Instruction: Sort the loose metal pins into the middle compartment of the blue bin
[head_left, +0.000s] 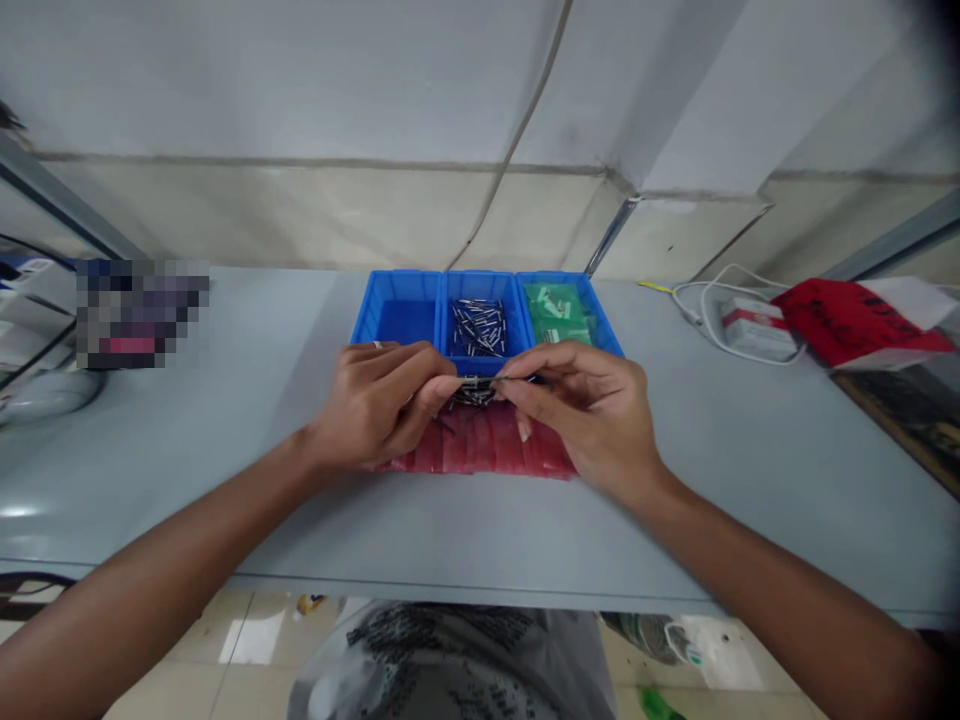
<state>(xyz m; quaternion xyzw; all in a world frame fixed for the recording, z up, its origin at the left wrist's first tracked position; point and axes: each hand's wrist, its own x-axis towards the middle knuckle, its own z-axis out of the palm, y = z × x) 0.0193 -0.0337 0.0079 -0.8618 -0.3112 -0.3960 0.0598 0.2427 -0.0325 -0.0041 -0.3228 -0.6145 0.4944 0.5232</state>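
My left hand [390,395] pinches one end of a thin metallic piece [477,381] between thumb and forefinger. The thumb and forefinger of my right hand [592,410] close on its other end. Under both hands lies a row of red plastic packets [480,445], with a heap of small dark and silver pins [472,398] at its back, partly hidden by my fingers. Just behind stand three joined blue bins: the left bin [397,320] shows only its blue inside, the middle one holds many metal pins [480,327], and the right one holds green packets [559,312].
A computer mouse [52,394] lies on the left of the grey table [480,535], near a blurred patch. On the right are a white cable [709,335], a small white and red box [757,328] and a red packet [847,320]. The wall rises behind the bins.
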